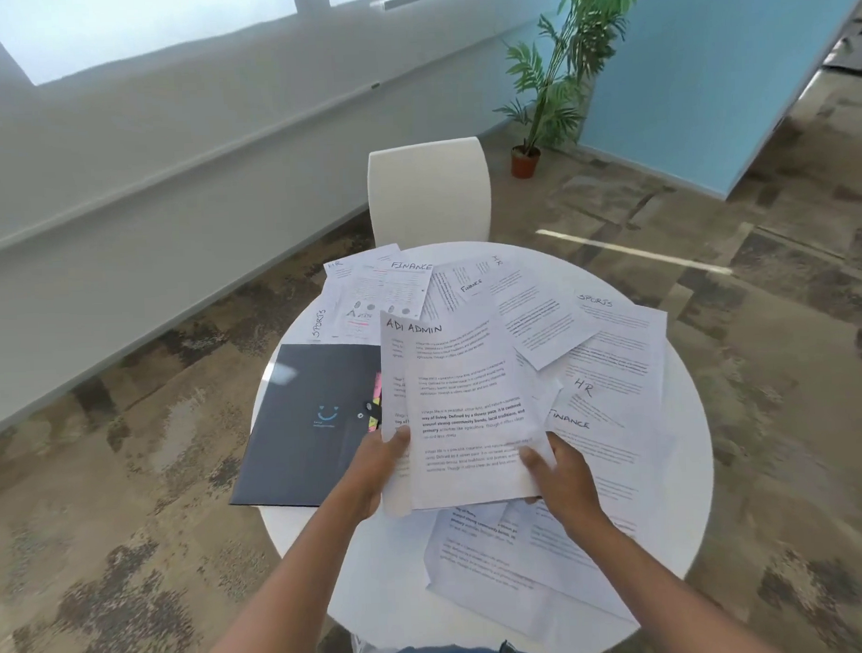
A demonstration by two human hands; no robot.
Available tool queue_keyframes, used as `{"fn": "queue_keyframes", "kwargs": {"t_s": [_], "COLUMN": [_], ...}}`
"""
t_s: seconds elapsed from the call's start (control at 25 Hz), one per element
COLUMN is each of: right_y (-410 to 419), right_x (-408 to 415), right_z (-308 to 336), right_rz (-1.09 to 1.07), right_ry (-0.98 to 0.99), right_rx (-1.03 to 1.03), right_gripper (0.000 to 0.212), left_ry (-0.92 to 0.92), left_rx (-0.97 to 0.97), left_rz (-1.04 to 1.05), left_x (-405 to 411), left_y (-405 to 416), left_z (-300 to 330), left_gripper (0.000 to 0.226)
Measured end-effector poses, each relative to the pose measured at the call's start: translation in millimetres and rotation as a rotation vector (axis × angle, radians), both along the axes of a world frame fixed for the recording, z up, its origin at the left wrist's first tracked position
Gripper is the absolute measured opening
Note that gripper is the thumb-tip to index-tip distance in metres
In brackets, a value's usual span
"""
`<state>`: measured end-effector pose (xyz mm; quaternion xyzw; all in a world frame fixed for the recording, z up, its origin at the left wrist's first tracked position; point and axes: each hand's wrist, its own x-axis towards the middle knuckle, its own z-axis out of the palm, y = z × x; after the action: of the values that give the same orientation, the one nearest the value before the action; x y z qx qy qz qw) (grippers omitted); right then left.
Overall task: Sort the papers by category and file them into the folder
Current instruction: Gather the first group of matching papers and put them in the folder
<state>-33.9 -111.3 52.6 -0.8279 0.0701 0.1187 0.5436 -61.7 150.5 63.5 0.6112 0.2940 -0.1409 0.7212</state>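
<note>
both hands hold the admin sheets [466,403] upright-tilted in the middle of the frame, long axis running from the bottom toward the top. the left hand [382,467] pinches their lower left edge with thumb on top; the right hand [556,473] grips the lower right corner, fingers [534,462] curled on the paper. the folder [305,423] lies closed on the bench [688,464], just left of the sheets and touching them in view, so the left hand is nearer to it. other papers [611,364] lie to the right and above.
</note>
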Motion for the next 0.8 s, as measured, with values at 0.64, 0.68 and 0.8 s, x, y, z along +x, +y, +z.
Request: {"fn": "queue_keyframes", "kwargs": {"t_s": [0.64,0.68,0.8], "right_y": [-27,-28,-35], "right_x": [-28,-32,-36], "right_z": [-3,-4,-5], "right_rz": [-0.031,-0.025,-0.059], "right_ry": [0.056,0.066,0.074], "right_rx": [0.054,0.054,0.027], "right_gripper": [0.006,0.008,0.021], "left_ry": [-0.073,-0.072,-0.06], "left_rx": [0.037,0.033,0.001], "left_rz": [-0.083,-0.089,-0.109], "left_x": [-3,-3,-5], "left_y": [-50,-50,-52], "left_z": [1,1,3], "left_gripper": [0.023,0.024,0.022]}}
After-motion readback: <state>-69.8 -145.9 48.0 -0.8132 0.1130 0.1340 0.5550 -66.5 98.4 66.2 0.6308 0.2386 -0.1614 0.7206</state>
